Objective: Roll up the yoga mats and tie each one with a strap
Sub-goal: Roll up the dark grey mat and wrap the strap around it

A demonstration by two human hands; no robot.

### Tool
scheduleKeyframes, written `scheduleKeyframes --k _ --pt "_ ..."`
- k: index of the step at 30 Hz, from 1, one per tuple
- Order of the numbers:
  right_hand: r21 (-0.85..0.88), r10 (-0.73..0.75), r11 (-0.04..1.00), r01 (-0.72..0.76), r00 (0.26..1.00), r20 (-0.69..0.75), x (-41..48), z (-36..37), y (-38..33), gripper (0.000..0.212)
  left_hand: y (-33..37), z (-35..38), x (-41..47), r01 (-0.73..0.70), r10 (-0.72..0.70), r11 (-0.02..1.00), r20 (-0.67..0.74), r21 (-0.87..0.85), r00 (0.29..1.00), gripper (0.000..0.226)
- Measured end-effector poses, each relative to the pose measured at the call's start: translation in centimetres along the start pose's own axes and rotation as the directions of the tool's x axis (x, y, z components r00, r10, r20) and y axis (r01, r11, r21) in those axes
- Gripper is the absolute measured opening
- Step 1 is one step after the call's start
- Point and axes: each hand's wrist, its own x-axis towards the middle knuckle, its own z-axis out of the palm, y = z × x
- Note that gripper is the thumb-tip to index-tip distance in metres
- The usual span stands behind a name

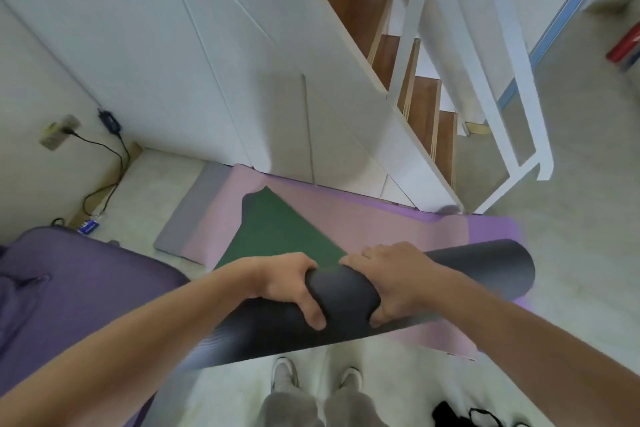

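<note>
Dark roll (341, 291) gripped by my left hand (284, 282) and right hand (394, 279), I'd keep it tight toward the stairs (426, 97).

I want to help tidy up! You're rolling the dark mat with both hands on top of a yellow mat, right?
Not quite: it lies on a pink mat, not a yellow one, as the head view shows. The rest is right: the left hand and the right hand both grip the dark mat.
</note>
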Motion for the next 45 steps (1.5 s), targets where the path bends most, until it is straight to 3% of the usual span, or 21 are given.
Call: scheduleKeyframes --k 2,4,6,9,14,21,26,33,35,39,42,45 --pt "0.101 -0.038 0.995 0.024 0.990 0.136 0.2 -1.2 0.5 0.081 -0.2 1.0 -0.2 -0.049 0.051 0.998 0.039 -0.050 0.998 0.077" --pt "0.162 -0.039 0.987 0.005 0.977 0.210 0.6 -1.5 0.7 0.080 0.0 1.5 -0.6 -0.103 0.107 0.982 -0.015 0.158 0.994 0.088" --pt "0.192 -0.030 0.981 -0.011 0.977 0.212 0.9 -1.7 0.6 0.079 0.3 1.7 -1.1 -0.110 0.165 0.895 -0.090 0.433 0.982 0.096" --pt "0.206 -0.036 0.978 -0.001 0.983 0.179 0.9 -1.4 0.1 0.078 0.3 1.6 -1.5 -0.099 0.190 0.849 -0.125 0.519 0.974 0.086" --pt "0.191 -0.061 0.981 0.039 0.992 0.107 -0.4 0.3 -0.8 0.073 0.6 3.4 -2.0 -0.025 0.138 0.838 -0.168 0.545 0.976 0.081" --pt "0.116 -0.138 0.986 0.124 0.982 0.129 -1.6 -0.4 -2.6 0.072 0.3 6.2 -4.8 0.012 0.117 0.874 -0.235 0.485 0.965 0.084" --pt "0.117 -0.120 0.988 0.105 0.985 0.122 -2.8 -2.5 -2.8 0.070 1.0 5.3 -5.8 0.031 0.097 0.896 -0.264 0.442 0.960 0.079" --pt "0.219 -0.018 0.976 -0.010 0.992 0.127 -6.1 -0.4 -0.8 0.079 4.2 5.4 -3.6 -0.033 0.117 0.870 -0.141 0.492 0.983 0.078" --pt "0.213 0.024 0.976 -0.041 0.997 0.079 -7.0 1.3 -0.3 0.092 4.7 5.7 -2.5 -0.040 0.117 0.861 -0.121 0.507 0.986 0.078" --pt "0.040 0.129 0.991 -0.129 0.992 0.018 -8.0 4.9 0.3 0.122 5.4 5.6 -0.1 -0.027 0.076 0.877 -0.082 0.480 0.994 0.077" --pt "0.052 0.155 0.987 -0.153 0.987 -0.050 -8.4 6.3 0.3 0.103 5.9 5.6 1.1 -0.054 0.064 0.890 -0.007 0.453 0.998 0.073" --pt "0.194 0.172 0.967 -0.163 0.984 -0.034 -8.7 5.9 0.9 0.090 5.8 5.2 1.7 -0.073 0.049 0.942 0.080 0.326 0.996 0.069"
